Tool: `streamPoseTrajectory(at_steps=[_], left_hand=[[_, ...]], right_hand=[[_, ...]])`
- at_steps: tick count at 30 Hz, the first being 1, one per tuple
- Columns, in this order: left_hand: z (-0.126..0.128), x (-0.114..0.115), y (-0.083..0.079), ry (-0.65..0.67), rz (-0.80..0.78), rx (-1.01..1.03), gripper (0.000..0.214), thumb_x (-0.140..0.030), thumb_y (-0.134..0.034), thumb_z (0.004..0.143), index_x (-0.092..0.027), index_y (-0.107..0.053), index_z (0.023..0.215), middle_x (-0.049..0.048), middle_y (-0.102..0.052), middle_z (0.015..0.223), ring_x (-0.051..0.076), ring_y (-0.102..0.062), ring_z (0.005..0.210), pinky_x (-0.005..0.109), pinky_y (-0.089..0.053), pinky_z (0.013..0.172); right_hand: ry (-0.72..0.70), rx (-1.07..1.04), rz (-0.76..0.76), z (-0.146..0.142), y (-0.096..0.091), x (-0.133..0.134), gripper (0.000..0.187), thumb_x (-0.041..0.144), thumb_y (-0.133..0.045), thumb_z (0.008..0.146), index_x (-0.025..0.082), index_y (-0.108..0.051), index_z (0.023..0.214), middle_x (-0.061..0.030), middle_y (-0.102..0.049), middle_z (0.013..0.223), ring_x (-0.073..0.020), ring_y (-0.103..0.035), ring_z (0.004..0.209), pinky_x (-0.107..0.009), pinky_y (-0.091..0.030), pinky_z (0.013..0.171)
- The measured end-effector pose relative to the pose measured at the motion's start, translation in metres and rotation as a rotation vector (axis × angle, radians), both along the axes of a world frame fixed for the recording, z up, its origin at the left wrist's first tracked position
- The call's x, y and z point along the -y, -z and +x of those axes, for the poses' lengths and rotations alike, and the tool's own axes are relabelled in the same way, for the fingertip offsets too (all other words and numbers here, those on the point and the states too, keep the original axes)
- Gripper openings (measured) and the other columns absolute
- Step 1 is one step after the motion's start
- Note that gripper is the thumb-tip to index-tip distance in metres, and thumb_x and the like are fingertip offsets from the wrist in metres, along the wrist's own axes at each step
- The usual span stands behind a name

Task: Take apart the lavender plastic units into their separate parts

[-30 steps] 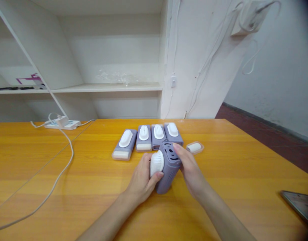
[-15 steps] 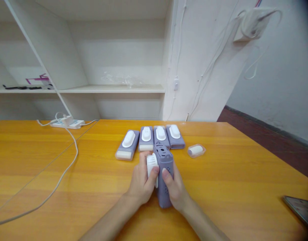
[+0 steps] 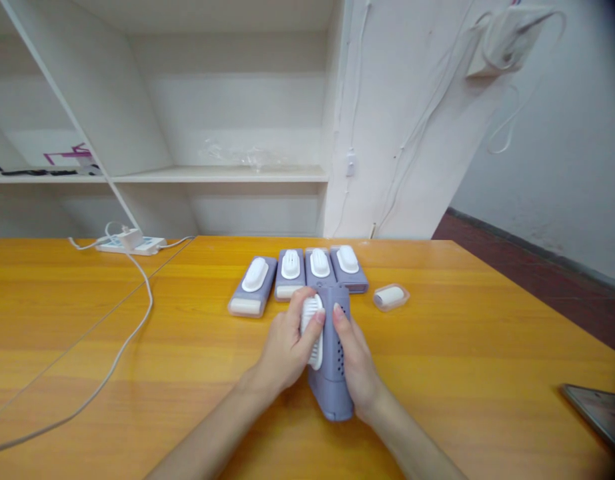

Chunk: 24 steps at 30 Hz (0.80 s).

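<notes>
Head view: both hands' fingers [image 3: 311, 335] [image 3: 344, 328] clasp a device [image 3: 331, 363], wooden table [image 3: 462, 360] below, shelves [image 3: 227, 175] beyond.

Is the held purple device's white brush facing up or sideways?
Sideways: the white brush faces the left hand; the right hand grips the purple device opposite.

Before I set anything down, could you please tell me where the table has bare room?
Bare table lies between the cable and left hand, and between the right hand and phone. It is crowded in the middle: both hands hold one device, with four more devices just beyond and a clear case to their right.
</notes>
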<state>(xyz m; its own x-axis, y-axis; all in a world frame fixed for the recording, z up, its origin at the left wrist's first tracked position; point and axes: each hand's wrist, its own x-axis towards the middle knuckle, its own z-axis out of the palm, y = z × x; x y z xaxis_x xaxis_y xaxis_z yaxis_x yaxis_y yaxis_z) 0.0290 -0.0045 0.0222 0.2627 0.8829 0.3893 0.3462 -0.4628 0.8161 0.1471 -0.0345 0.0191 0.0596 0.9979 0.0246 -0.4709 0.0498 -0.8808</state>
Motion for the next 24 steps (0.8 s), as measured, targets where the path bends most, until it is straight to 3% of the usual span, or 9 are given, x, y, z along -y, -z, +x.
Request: streamPoseTrajectory(at_steps=[6, 14, 24], left_hand=[[0.003, 0.012, 0.000, 0.003, -0.036, -0.005, 0.041, -0.042, -0.041, 0.095, -0.024, -0.036, 0.132, 0.0029, -0.066, 0.093, 0.018, -0.062, 0.075, 0.029, -0.045, 0.070], [0.004, 0.009, 0.006, -0.124, 0.004, -0.006, 0.035, -0.039, -0.030, 0.099, -0.023, -0.041, 0.128, 0.0051, -0.066, 0.096, 0.022, -0.064, 0.091, 0.034, -0.044, 0.085], [0.005, 0.003, 0.000, -0.032, -0.078, 0.016, 0.032, -0.042, -0.035, 0.097, -0.023, -0.048, 0.120, 0.0033, -0.068, 0.094, 0.019, -0.063, 0.084, 0.032, -0.044, 0.083]], right_hand=[[0.029, -0.025, -0.027, 0.004, -0.003, -0.003, 0.052, 0.052, -0.056, 0.088, 0.024, -0.056, 0.132, -0.0038, -0.066, 0.123, -0.0231, -0.058, 0.116, -0.038, -0.042, 0.103], [0.043, 0.052, 0.003, -0.004, -0.002, -0.003, 0.054, 0.051, -0.057, 0.089, 0.027, -0.050, 0.137, -0.0012, -0.060, 0.132, -0.0208, -0.051, 0.125, -0.036, -0.034, 0.110], [0.033, -0.064, -0.122, -0.001, -0.004, -0.003, 0.055, 0.053, -0.057, 0.087, 0.025, -0.053, 0.135, -0.0017, -0.063, 0.128, -0.0228, -0.055, 0.120, -0.037, -0.040, 0.105]])
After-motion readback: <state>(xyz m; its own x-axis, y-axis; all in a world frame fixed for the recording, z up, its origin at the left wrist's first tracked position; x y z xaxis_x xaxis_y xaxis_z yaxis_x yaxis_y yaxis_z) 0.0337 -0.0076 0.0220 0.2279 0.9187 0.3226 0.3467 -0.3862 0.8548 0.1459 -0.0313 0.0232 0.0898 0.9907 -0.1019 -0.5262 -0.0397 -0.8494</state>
